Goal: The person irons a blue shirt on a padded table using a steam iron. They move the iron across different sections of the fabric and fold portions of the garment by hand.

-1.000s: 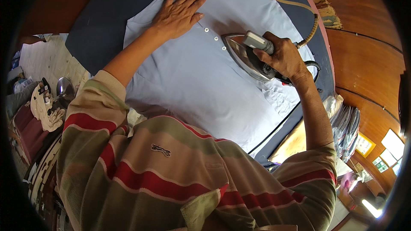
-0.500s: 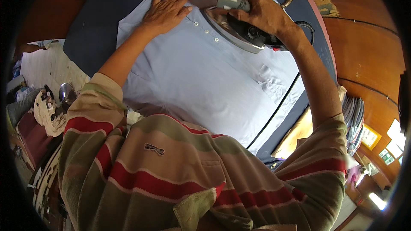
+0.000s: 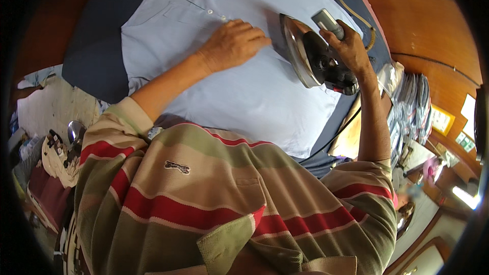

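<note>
Iron point(image 3: 307, 53) grasped in right hand point(image 3: 351, 51), nose slanting away and leftward over blue shirt point(image 3: 244, 102); left hand point(image 3: 233, 43) near its left side, hold unclear.

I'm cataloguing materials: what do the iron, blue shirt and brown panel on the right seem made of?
Iron: shiny base, apparently metal, from reflections; dark body, perhaps plastic. Blue shirt: matte cloth, from soft creases. Brown panel: probably varnished wood, from its sheen.

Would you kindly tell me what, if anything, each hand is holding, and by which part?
The right hand holds the iron by its handle; whether the left hand grips the blue shirt cannot be told.
</note>
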